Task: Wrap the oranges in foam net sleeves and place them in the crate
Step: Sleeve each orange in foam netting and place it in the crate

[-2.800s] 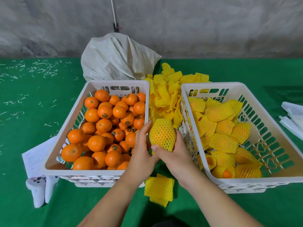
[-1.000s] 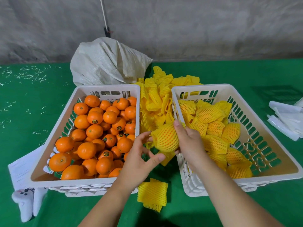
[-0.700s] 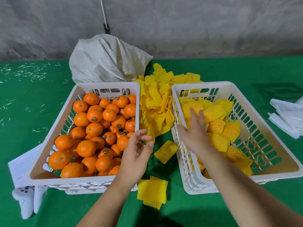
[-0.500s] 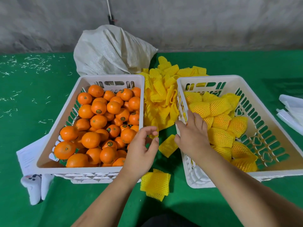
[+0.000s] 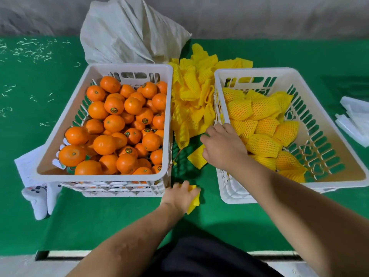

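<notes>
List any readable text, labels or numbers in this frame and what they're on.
None can be read.
Round stickers on several oranges: dark with a gold mark, too small to read.
Paper sheet under the left crate: faint print, too blurred to read.
Right crate, foam sleeves, sack: no text visible.

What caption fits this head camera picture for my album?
Left hand grips a yellow foam sleeve between two white crates while right hand reaches over another.
</notes>
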`<state>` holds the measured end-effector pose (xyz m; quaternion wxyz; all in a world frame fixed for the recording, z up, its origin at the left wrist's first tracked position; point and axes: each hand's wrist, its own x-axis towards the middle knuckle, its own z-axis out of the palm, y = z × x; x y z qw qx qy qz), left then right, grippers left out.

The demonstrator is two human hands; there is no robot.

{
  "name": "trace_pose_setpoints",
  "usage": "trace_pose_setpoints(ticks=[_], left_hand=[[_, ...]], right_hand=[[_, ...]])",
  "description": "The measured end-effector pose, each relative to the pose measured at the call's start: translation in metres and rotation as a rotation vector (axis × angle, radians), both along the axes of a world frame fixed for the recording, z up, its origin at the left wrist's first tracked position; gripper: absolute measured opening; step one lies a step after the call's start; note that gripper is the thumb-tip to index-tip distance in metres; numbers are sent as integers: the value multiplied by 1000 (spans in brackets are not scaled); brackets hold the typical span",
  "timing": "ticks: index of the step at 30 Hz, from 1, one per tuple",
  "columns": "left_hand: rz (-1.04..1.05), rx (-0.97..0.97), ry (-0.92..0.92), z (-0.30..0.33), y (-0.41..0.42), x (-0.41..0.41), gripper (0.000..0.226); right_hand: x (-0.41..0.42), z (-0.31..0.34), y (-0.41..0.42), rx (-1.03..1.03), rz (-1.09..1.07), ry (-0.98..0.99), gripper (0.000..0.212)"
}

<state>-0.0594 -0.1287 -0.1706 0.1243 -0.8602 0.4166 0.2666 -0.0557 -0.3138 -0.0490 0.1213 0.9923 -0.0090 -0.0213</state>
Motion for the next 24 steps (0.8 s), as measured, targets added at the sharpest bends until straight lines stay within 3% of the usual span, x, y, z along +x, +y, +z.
trace_pose_setpoints(ticks=[2,4,8,11,14,20,24], left_hand=[[127,-109,18,4,-4,6,76],[373,-389,92,13,-12,10,54],[1091,-1332,718,70,-46,25,30],[1284,-1446,994,103,-63,38,47],[1318,-1448,992,109,-62,49,72],[1128,-1423,709,124,-57,68,62],[674,-1556,378,141,-41,78,59]], right_hand=[[1,2,0,11,13,43,38],[3,5,-2,49,14,87,47],[3,11,-5,233,24,121,77],[3,13,-9,330,13,55,84],[4,8,-13,488,-30,-50,62],[3,-1,-15,626,-43,-241,15],[2,4,-11,687,-57,-312,23]])
